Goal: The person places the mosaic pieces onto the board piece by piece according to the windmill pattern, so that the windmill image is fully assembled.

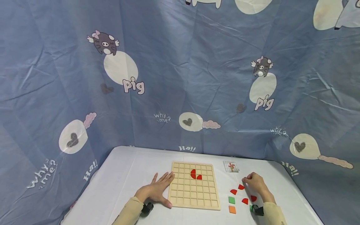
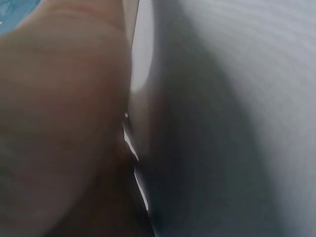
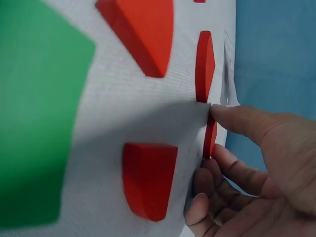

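Observation:
My left hand (image 1: 156, 190) lies with spread fingers along the left edge of a wooden grid board (image 1: 194, 195), fingertips and thumb at its rim. Red pieces (image 1: 193, 174) sit in the board's upper middle, with a red quarter-circle (image 1: 199, 177) at their lower right. Right of the board, my right hand (image 1: 255, 182) pinches a red quarter-circle piece (image 3: 211, 136) between thumb and finger, low at the table. Close by lie several loose red quarter-circle pieces (image 1: 233, 192). The left wrist view shows mostly blurred skin and white cloth.
A green square (image 1: 232, 200) and an orange square (image 1: 232, 209) lie right of the board. Another green piece (image 1: 251, 208) is partly hidden by the right wrist camera. A small pattern card (image 1: 231, 166) rests at the back. Blue printed cloth (image 1: 197, 78) hangs behind the table.

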`<state>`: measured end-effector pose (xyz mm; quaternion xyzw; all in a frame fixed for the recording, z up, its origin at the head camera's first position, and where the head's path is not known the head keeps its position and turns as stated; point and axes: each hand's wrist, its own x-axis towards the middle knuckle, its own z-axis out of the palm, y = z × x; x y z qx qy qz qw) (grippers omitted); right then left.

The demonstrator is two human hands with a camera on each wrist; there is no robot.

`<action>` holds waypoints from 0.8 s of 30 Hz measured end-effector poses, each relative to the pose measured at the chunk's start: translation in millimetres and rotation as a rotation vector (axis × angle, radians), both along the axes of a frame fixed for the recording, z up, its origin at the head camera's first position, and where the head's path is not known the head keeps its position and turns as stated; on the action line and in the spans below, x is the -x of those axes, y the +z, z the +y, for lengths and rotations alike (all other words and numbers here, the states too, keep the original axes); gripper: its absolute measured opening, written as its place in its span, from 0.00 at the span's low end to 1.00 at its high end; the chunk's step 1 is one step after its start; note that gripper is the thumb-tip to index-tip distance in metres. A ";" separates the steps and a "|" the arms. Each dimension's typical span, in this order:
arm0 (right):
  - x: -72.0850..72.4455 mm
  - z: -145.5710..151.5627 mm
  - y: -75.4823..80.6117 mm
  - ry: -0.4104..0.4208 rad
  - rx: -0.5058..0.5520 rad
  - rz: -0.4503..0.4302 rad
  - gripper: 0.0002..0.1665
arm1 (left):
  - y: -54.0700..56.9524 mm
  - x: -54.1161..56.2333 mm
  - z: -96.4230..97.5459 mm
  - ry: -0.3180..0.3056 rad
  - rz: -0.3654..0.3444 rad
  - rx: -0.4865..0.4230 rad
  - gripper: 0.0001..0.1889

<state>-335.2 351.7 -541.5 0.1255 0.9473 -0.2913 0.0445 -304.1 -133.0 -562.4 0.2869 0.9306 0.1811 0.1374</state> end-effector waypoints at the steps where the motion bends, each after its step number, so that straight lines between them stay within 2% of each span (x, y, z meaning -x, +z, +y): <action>1: 0.0 -0.4 -0.5 -0.001 0.002 0.001 0.15 | 0.2 -0.1 0.3 0.000 0.000 0.000 0.69; 14: 2.6 0.0 -7.6 -0.009 -0.022 0.025 0.17 | -0.4 -1.5 0.6 0.001 -0.001 0.004 0.68; 24: 2.9 -1.2 -6.3 -0.025 -0.022 0.015 0.13 | 0.1 -0.7 0.4 0.001 -0.009 -0.006 0.69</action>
